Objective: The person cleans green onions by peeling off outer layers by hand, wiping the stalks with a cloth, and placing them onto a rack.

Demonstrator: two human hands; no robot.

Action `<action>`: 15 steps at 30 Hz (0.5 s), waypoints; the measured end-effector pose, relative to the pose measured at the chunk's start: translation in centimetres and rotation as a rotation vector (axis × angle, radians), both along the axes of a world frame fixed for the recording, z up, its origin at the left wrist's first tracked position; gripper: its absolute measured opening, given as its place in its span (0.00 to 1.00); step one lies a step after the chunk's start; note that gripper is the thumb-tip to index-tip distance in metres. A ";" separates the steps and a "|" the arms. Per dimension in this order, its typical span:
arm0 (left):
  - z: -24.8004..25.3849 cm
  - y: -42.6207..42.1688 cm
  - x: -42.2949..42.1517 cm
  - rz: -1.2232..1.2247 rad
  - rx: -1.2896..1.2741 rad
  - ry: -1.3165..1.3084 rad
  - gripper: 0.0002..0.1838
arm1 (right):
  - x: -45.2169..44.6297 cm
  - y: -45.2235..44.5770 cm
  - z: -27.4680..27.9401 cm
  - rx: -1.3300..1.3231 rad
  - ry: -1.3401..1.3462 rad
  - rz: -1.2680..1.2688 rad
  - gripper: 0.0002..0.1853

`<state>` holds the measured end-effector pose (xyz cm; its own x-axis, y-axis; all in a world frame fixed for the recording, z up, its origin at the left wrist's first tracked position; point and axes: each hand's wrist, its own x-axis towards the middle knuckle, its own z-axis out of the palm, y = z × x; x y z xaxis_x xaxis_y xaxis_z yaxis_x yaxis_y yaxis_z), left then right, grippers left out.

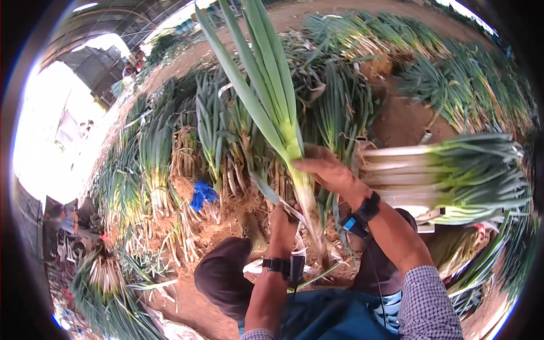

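A large green onion stalk (292, 141) stands upright in front of me, leaves at the top and its pale stem slanting down to the roots. My right hand (328, 170) is closed round the stem just below where the leaves fan out. Lower down, my left hand (283, 221) is closed on a strip of peeled outer leaf (263, 187) beside the stem. Its fingertips are partly hidden. To the right lies a neat stack of cleaned stalks (402, 170) with white stems toward me.
Bundles of untrimmed stalks (156, 153) stand in rows ahead and to the left. More heaps (453, 85) lie at the upper right. A blue tie (203, 195) sits among the roots. Peeled scraps litter the soil near my knees. People are visible far left.
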<state>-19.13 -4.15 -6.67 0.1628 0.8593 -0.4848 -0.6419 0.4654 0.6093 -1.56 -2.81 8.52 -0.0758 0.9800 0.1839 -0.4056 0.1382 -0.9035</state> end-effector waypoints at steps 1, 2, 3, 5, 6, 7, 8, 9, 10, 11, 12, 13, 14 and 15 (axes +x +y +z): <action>-0.1 -0.9 -0.1 0.000 -0.016 -0.042 0.16 | 0.4 -0.2 0.1 -0.035 0.113 -0.004 0.27; 0.2 -1.3 -0.8 -0.209 0.070 0.069 0.18 | 0.9 -0.6 0.0 -0.063 0.220 -0.002 0.28; 5.6 -2.4 0.6 -0.336 0.025 0.265 0.20 | 1.3 -0.6 -0.6 -0.086 0.188 -0.027 0.28; 2.9 -1.4 -0.3 -0.513 0.257 0.766 0.25 | 2.0 -0.2 -1.7 -0.116 0.124 -0.079 0.27; 2.2 -1.1 -0.1 -0.443 0.342 0.709 0.26 | 2.1 -0.3 -1.8 -0.113 0.125 -0.081 0.24; 1.1 -1.3 -0.1 -0.372 0.413 0.649 0.26 | 2.3 -0.2 -2.0 -0.133 0.211 -0.045 0.24; 0.3 -2.0 -0.1 -0.286 0.469 0.587 0.26 | 2.2 -0.1 -2.1 -0.164 0.293 0.006 0.24; 2.1 -2.6 0.5 -0.336 0.580 0.604 0.26 | 1.8 0.0 -2.3 -0.196 0.376 0.057 0.24; 5.9 -3.0 1.5 -0.372 0.693 0.627 0.25 | 1.4 0.1 -2.0 -0.176 0.457 0.121 0.24; 8.3 -3.1 2.1 -0.413 0.817 0.654 0.24 | 0.8 -0.1 -1.8 -0.167 0.410 0.096 0.25; 7.8 -3.1 2.3 -0.377 0.790 0.708 0.14 | 0.4 -0.5 -1.5 -0.149 0.363 0.068 0.25; 7.8 -3.3 2.4 -0.365 0.787 1.062 0.14 | 0.3 -0.7 -1.1 -0.129 0.313 0.035 0.25; 9.1 -4.2 2.8 -0.328 0.787 1.124 0.15 | 0.3 -0.6 -1.0 -0.132 0.244 0.016 0.27; 10.2 -5.1 3.2 -0.298 0.783 1.184 0.17 | 0.5 -0.6 -1.1 -0.128 0.196 -0.015 0.27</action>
<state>-15.98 -9.25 3.54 0.2245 0.9683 0.1098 0.4678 -0.2059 0.8595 -1.03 -3.45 7.40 -0.0362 0.9971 0.0675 -0.5736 0.0346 -0.8184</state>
